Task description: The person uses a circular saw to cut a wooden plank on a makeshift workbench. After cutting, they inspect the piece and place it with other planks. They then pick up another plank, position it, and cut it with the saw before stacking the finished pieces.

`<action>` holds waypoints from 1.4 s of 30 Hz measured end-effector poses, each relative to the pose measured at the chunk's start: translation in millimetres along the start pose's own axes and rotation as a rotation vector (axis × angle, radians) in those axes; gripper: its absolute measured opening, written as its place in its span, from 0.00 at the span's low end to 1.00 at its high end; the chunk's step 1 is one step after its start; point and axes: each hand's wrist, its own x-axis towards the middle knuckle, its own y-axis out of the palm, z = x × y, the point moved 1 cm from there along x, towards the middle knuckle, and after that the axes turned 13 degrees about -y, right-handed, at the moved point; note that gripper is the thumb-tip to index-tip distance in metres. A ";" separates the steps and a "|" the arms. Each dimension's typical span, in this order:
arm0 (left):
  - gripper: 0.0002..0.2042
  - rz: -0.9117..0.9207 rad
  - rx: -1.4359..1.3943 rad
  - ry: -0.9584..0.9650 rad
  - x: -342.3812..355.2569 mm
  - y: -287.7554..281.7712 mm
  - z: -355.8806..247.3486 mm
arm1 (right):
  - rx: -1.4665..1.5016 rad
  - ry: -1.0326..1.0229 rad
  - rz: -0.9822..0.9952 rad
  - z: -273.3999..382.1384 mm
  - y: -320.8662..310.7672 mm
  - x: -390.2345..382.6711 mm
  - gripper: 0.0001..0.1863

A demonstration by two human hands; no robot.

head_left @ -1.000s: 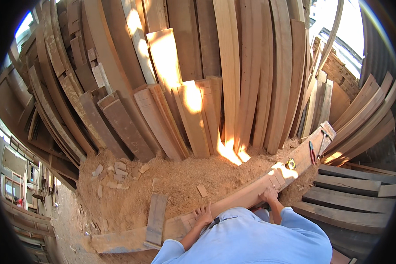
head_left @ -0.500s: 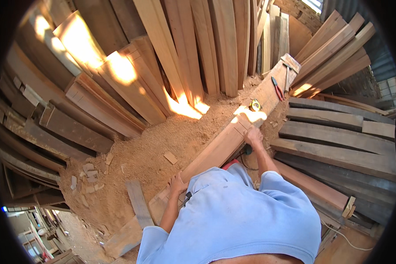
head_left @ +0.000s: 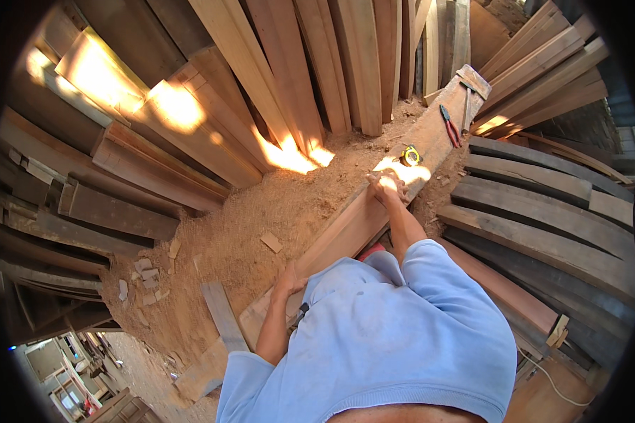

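Observation:
A reddish-brown wooden plank [head_left: 342, 236] lies slantwise in front of me on a longer board [head_left: 430, 134]. My right hand [head_left: 388, 189] is closed over the plank's far end, in a patch of sunlight. Lower down, my left hand [head_left: 287, 282] grips the same plank by its edge near my body. A yellow and black tape measure [head_left: 409, 155] sits just beyond my right hand. Farther up the board rest red-handled pliers [head_left: 449, 127] and a hammer [head_left: 467, 99]. My fingertips are partly hidden.
Wood shavings and sawdust [head_left: 219, 233] cover the ground at left. Tall planks [head_left: 317, 63] lean along the back and left. Stacked grey boards [head_left: 536, 208] fill the right side. A short grey board [head_left: 224, 317] crosses near my left arm. A white cord [head_left: 557, 384] curls at lower right.
My right hand has moved left and slightly away from me, from the plank's right edge to over its far end. My left hand stays on the plank.

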 end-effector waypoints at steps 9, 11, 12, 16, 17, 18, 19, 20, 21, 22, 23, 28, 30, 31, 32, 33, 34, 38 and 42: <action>0.46 -0.024 0.011 0.015 -8.2 -8.3 -12.9 | 0.001 0.106 -0.037 -3.9 -8.9 -14.5 0.41; 0.46 -0.016 0.010 0.023 -10.3 -13.3 -21.7 | 0.013 0.137 -0.068 -6.6 -13.5 -21.2 0.42; 0.46 -0.014 0.018 0.036 -11.2 -15.6 -26.8 | 0.020 0.152 -0.078 -7.9 -15.1 -25.3 0.42; 0.45 -0.020 0.020 0.097 -10.5 -9.9 -42.0 | 0.046 0.205 -0.118 -14.3 -25.0 -40.8 0.44; 0.45 -0.030 0.051 0.092 -14.2 -9.6 -48.7 | 0.065 0.213 -0.125 -17.3 -28.5 -43.9 0.44; 0.46 -0.040 0.082 0.088 -18.5 -9.0 -55.2 | 0.091 0.214 -0.128 -21.0 -32.7 -47.9 0.45; 0.46 -0.053 0.110 0.083 -23.1 -10.9 -60.6 | 0.123 0.206 -0.122 -21.6 -38.4 -52.2 0.45; 0.46 -0.049 0.109 0.100 -19.6 -7.7 -59.5 | 0.155 0.199 -0.116 -22.1 -44.3 -56.5 0.46; 0.46 -0.046 0.108 0.116 -12.7 -3.0 -56.4 | 0.186 0.191 -0.109 -23.4 -48.0 -60.3 0.47; 0.46 -0.047 0.109 0.129 -8.3 -2.7 -54.4 | 0.186 0.176 -0.151 -23.9 -46.7 -62.6 0.44; 0.47 -0.003 0.044 0.122 -3.6 -2.3 -52.3 | 0.185 0.162 -0.192 -23.6 -44.7 -65.2 0.41; 0.45 0.073 -0.219 0.166 -16.4 -23.5 -48.5 | 0.485 -0.224 -0.249 -53.9 -36.6 -54.8 0.28; 0.41 0.067 0.009 0.204 -35.2 -37.9 -56.5 | 0.710 -0.461 -0.234 -61.7 -33.4 -51.0 0.20; 0.40 0.065 0.121 0.217 -41.2 -40.3 -56.6 | 0.774 -0.460 -0.208 -57.9 -33.1 -52.1 0.16; 0.38 0.008 0.130 0.208 -45.2 -36.3 -55.4 | 0.838 -0.457 -0.183 -52.5 -33.1 -51.4 0.13; 0.37 -0.048 0.139 0.199 -52.0 -28.1 -54.2 | 0.903 -0.455 -0.157 -48.3 -32.3 -52.6 0.10; 0.35 -0.105 0.148 0.197 -57.2 -22.6 -53.7 | 0.949 -0.450 -0.134 -45.2 -35.3 -56.8 0.07; 0.33 -0.258 0.066 0.256 -54.1 -5.2 -45.7 | 0.885 -0.510 -0.107 -53.4 -30.6 -40.3 0.08; 0.35 -0.189 0.060 0.215 -52.4 -6.6 -45.4 | 0.928 -0.507 -0.088 -55.0 -29.3 -39.9 0.10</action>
